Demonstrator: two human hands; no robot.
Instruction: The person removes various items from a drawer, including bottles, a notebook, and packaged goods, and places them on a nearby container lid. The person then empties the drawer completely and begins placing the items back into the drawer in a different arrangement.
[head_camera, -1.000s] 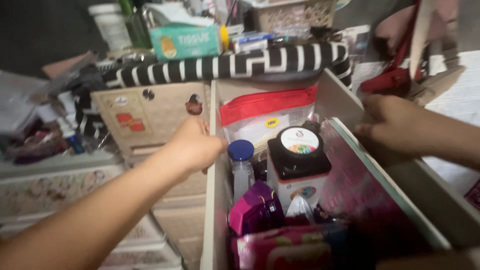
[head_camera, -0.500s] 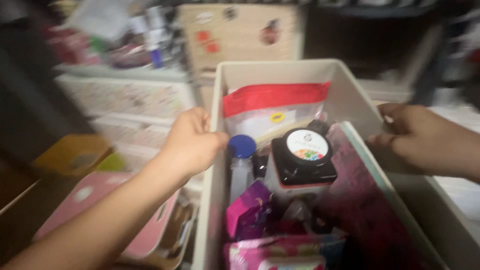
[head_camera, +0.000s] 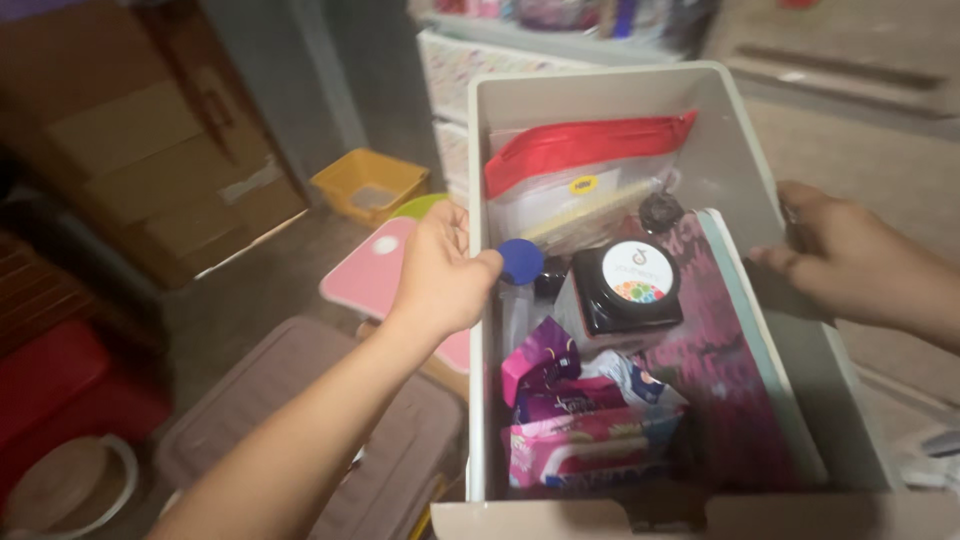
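Note:
I hold a pale grey plastic bin (head_camera: 600, 85) by its two long sides. My left hand (head_camera: 440, 275) grips the left rim and my right hand (head_camera: 850, 262) grips the right rim. Inside the bin a clear pouch with a red top (head_camera: 580, 165) stands at the far end. In front of it are a bottle with a blue cap (head_camera: 520, 262), a black-lidded jar (head_camera: 630, 285), purple and pink packets (head_camera: 560, 400) and a dark pink flat book or folder (head_camera: 720, 350) leaning on the right wall.
To the left on the floor are a pink lid (head_camera: 375, 275), a yellow tub (head_camera: 370, 185), a brownish-grey lidded box (head_camera: 300, 400) and a red container (head_camera: 60, 390). Cardboard boxes (head_camera: 130, 140) stand at the far left. Patterned plastic drawers (head_camera: 500, 60) lie beyond the bin.
The bin has come away from the drawer stack and lower toward the floor, both hands still on its rims. The view has swung left and down, so the cluttered shelf is gone.

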